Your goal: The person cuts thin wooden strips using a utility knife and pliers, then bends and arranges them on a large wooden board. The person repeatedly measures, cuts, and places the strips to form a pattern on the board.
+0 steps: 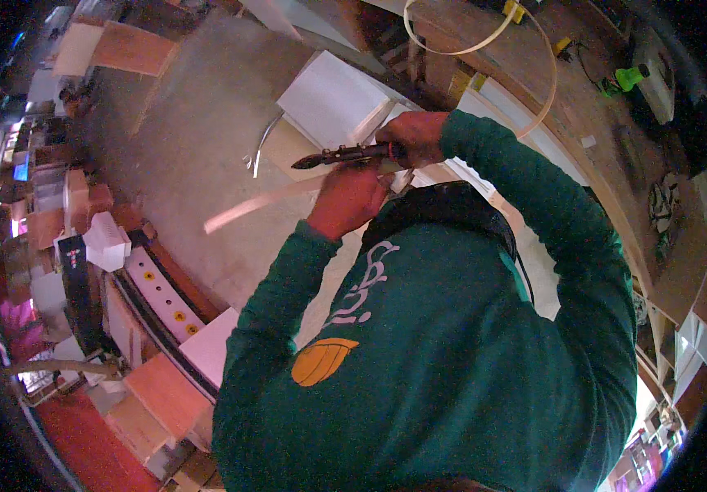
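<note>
- The right hand (415, 135) has its fingers clamped on the dark metal snips with red handle (345, 154).
- The left hand (349, 197) grips a thin pale wooden strip (259, 205); its fingers are hidden.
- Below lies a grey concrete floor (189, 139).

Pliers (338, 156): dark jaws shut, pointing left, level. Strip (265, 205): pale, thin, slanting down-left just beneath the pliers.

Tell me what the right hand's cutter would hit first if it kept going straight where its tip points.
The right hand aims the cutter leftward. Nothing stands right off the tip; beyond it lies a curved metal strip on the floor, though depth is unclear.
</note>
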`<state>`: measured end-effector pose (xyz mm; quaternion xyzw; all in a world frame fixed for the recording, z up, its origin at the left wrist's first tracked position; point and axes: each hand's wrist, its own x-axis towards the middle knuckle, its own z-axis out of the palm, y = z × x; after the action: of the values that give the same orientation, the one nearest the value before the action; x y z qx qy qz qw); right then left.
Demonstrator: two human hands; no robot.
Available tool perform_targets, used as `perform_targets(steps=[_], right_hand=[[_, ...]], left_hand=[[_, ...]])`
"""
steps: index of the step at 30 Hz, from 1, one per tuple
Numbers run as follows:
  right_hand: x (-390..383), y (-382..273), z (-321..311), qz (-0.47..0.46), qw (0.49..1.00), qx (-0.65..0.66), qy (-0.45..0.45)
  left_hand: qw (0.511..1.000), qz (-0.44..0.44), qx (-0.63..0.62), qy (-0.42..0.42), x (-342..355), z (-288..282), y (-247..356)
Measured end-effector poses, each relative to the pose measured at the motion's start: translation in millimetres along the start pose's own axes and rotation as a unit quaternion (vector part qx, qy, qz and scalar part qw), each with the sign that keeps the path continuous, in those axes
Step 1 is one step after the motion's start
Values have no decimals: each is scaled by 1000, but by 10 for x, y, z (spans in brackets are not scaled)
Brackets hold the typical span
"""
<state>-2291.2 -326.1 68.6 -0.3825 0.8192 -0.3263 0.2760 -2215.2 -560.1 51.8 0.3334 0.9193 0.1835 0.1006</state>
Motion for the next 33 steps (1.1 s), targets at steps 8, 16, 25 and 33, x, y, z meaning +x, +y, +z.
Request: perform_targets(steps=[8, 16, 25, 33], right_hand=[[-333, 51, 90, 77, 997, 0, -11], [-473, 58, 167, 134, 990, -46, -6], [-1223, -383, -329, 226, 886, -69, 399], [-1832, -315, 992, 327, 674, 415, 516]], left_hand=[[991, 82, -82, -68, 310, 368, -78], [977, 58, -167, -117, 361, 401, 73], [978, 42, -199, -39, 233, 427, -41], [951, -30, -309, -11, 221, 159, 106]])
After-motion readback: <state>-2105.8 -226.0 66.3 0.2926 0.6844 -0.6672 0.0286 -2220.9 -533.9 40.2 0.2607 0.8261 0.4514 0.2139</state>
